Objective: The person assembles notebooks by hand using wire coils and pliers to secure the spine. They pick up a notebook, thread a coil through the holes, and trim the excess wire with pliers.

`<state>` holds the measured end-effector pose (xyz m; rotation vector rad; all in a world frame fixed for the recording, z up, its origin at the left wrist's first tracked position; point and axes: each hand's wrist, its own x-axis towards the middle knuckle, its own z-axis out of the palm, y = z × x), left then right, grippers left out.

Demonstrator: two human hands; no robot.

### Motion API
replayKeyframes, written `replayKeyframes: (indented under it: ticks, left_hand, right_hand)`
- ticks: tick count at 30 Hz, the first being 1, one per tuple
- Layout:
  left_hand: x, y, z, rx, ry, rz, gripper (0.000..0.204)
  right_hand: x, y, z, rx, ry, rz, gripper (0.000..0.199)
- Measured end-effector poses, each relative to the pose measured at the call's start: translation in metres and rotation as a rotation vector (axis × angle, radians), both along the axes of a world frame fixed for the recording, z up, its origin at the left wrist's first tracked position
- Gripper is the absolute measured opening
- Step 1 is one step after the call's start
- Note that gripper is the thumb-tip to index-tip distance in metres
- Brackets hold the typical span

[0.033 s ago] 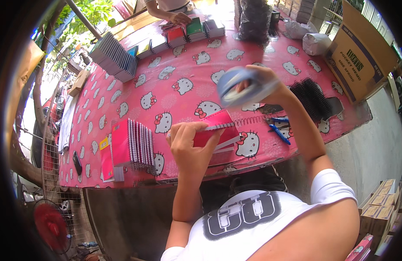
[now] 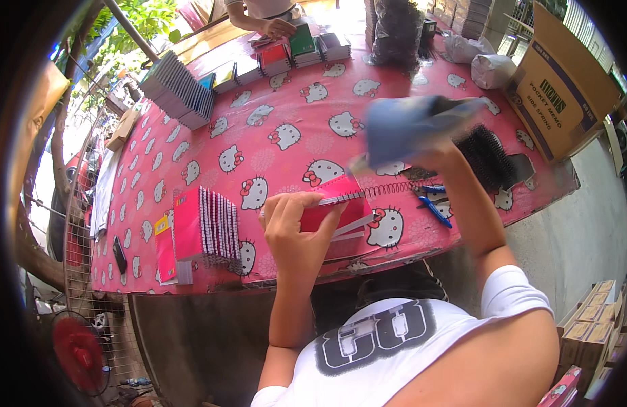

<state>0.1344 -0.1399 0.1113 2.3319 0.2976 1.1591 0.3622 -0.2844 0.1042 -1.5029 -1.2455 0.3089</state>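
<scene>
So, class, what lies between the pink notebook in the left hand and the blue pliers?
A thin spiral coil lies between the notebook and the pliers, in the head view.

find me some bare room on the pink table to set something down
The widest bare patch of table lies between the tall notebook stack, the pink notebooks and the left hand. It is crowded at right around the blue-handled tool and black coils, and along the back row of notebooks.
</scene>
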Motion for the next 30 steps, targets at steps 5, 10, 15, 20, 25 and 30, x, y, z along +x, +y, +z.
replayKeyframes:
  ticks: [5, 10, 15, 20, 25, 30]
  left_hand:
    - [-0.005, 0.007, 0.002, 0.002, -0.049, 0.068, 0.034]
    - [-0.015, 0.017, -0.016, -0.404, -0.074, 0.031, 0.039]
    - [-0.023, 0.018, -0.028, -0.805, -0.280, -0.089, 0.030]
    - [-0.031, 0.023, -0.035, -0.899, -0.295, -0.106, 0.031]
    - [-0.026, 0.024, -0.035, -0.848, -0.385, -0.257, 0.025]
    - [-0.016, 0.013, -0.020, -0.944, -0.291, -0.324, 0.018]
  right_hand:
    - [-0.009, 0.009, 0.007, 0.009, 0.098, 0.102, 0.048]
    - [-0.025, 0.042, 0.022, -0.336, -0.417, -0.228, 0.029]
    - [-0.029, 0.056, 0.021, -0.054, -0.156, 0.127, 0.032]
    - [-0.030, 0.053, 0.027, 0.047, 0.107, 0.341, 0.033]
    - [-0.019, 0.054, 0.018, -0.253, -0.327, -0.283, 0.032]
    - [0.035, 0.020, -0.048, -0.592, -0.478, -0.429, 0.041]
